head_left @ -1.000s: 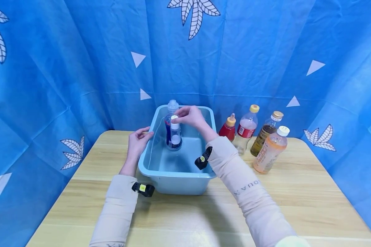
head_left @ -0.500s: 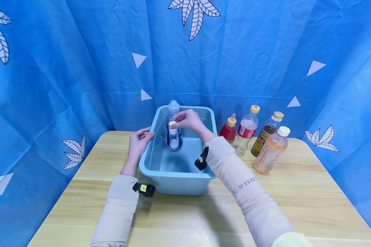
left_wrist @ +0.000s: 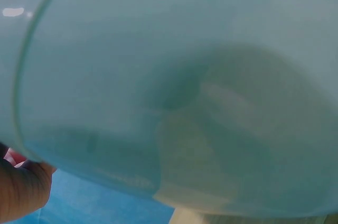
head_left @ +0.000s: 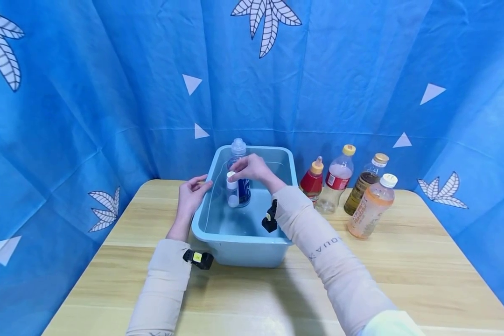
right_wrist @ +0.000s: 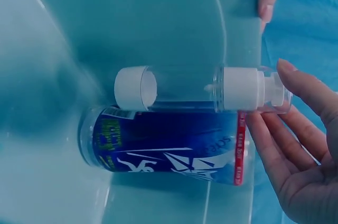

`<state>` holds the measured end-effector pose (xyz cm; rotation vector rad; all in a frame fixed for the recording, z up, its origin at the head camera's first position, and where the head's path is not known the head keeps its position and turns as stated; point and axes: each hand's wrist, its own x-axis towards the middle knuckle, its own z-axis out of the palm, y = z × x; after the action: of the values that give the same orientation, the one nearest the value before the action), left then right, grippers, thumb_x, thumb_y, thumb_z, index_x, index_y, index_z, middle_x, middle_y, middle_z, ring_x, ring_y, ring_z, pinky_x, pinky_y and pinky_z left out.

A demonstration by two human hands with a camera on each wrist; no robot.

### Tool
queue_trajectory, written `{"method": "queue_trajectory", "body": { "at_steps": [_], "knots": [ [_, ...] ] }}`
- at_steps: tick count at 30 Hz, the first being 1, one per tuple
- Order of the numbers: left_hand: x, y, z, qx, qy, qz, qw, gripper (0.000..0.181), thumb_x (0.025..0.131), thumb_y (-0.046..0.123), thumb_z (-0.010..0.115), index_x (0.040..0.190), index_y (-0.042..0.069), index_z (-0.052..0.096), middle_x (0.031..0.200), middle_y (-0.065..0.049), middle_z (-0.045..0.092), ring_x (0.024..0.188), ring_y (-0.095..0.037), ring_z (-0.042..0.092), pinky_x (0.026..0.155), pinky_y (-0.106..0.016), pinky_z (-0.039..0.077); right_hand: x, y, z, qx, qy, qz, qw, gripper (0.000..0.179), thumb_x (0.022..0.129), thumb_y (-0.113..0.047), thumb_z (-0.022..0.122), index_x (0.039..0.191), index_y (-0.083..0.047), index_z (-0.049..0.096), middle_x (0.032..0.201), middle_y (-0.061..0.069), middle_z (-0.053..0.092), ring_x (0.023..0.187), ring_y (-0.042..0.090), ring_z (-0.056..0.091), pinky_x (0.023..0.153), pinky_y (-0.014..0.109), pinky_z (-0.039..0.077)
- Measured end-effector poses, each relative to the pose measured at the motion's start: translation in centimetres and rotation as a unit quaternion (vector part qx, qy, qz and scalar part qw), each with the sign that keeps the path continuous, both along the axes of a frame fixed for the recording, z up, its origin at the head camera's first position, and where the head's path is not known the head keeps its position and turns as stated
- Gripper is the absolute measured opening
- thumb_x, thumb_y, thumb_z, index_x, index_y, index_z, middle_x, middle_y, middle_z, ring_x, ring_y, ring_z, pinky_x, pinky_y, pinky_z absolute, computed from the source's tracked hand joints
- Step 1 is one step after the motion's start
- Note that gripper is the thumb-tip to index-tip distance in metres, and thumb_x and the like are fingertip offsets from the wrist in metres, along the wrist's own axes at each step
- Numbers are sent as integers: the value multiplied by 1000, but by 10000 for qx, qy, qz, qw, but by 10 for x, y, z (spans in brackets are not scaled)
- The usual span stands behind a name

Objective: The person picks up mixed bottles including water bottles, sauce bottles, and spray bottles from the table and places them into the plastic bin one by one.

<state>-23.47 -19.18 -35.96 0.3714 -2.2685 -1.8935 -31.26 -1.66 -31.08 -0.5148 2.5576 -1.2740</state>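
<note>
A small clear pump bottle [right_wrist: 179,87] with a white collar and white base stands upright in the light blue basin [head_left: 245,240]. My right hand [head_left: 252,169] pinches its capped top between thumb and fingers. Just beside it, a larger clear bottle with a dark blue label [right_wrist: 174,142] stands in the basin, partly hidden behind the small one and my hand in the head view. At the basin's left rim, my left hand [head_left: 192,193] grips the edge; its fingertips [right_wrist: 268,10] show over the rim in the right wrist view.
Right of the basin on the wooden table [head_left: 411,280] stand a red squeeze bottle [head_left: 311,182], a yellow-capped bottle [head_left: 337,179], a dark drink bottle [head_left: 363,182] and an orange drink bottle [head_left: 370,210]. A blue curtain [head_left: 340,79] hangs behind.
My right hand has brought the small pump bottle left and lower, from in front of the blue-labelled bottle to its left side. The left hand stays at the rim.
</note>
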Motion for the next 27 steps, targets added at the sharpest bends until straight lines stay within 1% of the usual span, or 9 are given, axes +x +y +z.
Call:
{"method": "queue_trajectory", "body": {
  "at_steps": [5, 10, 17, 22, 27],
  "knots": [
    [0, 1, -1, 31, 0, 11, 10000, 43, 85, 27, 60, 124, 11, 52, 114, -13, 56, 97, -27, 57, 83, -36, 47, 0, -2, -7, 115, -63, 168, 9998, 29, 69, -23, 77, 95, -13, 69, 90, -1, 65, 88, 16, 57, 84, 38, 44],
    [-1, 0, -2, 24, -1, 9, 10000, 43, 85, 27, 59, 124, 11, 52, 114, -14, 56, 98, -27, 57, 83, -36, 47, -1, -2, -11, 108, -189, 183, 9996, 29, 68, -22, 77, 94, -12, 69, 89, 0, 65, 86, 17, 58, 84, 37, 45],
    [-2, 0, -2, 53, -55, 40, 10000, 43, 85, 28, 60, 124, 13, 52, 114, -12, 56, 98, -26, 57, 83, -35, 47, -2, -4, -18, 251, -446, 82, 9987, 29, 68, -20, 77, 94, -11, 69, 91, 1, 64, 90, 19, 56, 87, 40, 43],
    [-3, 0, -2, 69, -67, 32, 9999, 42, 85, 26, 59, 124, 12, 52, 114, -13, 57, 98, -26, 57, 84, -36, 46, -1, -6, -23, 331, -497, -46, 9982, 29, 68, -18, 77, 95, -11, 69, 93, 2, 63, 93, 20, 54, 90, 40, 41],
    [-2, 0, -2, 75, -73, 10, 9999, 44, 85, 27, 60, 125, 12, 51, 114, -13, 56, 99, -26, 57, 84, -36, 46, -2, -7, -26, 395, -732, -191, 9964, 30, 67, -19, 78, 95, -13, 69, 97, 2, 61, 98, 22, 52, 93, 44, 38]
  ]
}}
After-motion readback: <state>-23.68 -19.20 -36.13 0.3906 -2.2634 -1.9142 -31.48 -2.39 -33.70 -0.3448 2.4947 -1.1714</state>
